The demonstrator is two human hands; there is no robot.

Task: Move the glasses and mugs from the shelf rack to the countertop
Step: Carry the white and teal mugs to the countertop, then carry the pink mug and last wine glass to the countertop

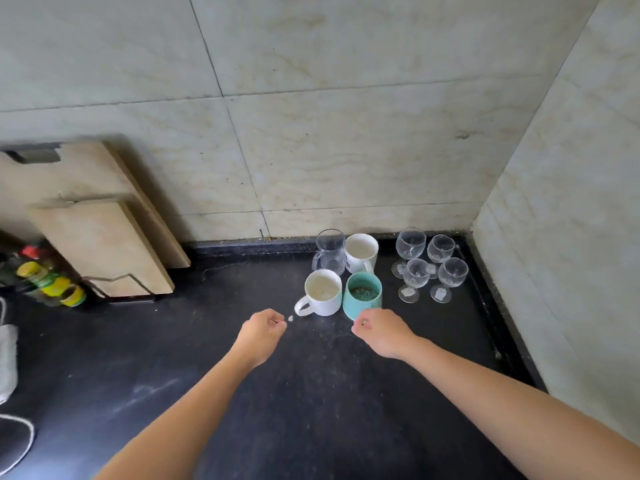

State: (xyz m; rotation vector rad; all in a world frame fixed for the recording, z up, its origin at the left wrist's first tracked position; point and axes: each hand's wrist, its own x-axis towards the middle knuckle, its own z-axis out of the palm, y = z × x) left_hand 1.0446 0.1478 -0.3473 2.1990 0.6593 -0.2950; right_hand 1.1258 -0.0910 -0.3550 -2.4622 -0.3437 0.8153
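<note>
On the black countertop (214,358) near the back wall stand a clear glass mug (329,251), a white mug (361,252), a second white mug (322,293) with its handle to the left, and a teal mug (363,295). Several stemmed glasses (429,265) stand together in the right corner. My left hand (260,336) hovers just in front of the white mug, fingers curled, nothing in it. My right hand (381,332) is just in front of the teal mug, fingers curled and empty. A small white chip (290,319) lies by my left fingertips.
Wooden cutting boards (100,233) lean against the wall at the left. Bottles with yellow caps (52,282) stand beside them. A white cloth (7,362) and a cord (20,441) lie at the left edge. Tiled walls close the back and the right side.
</note>
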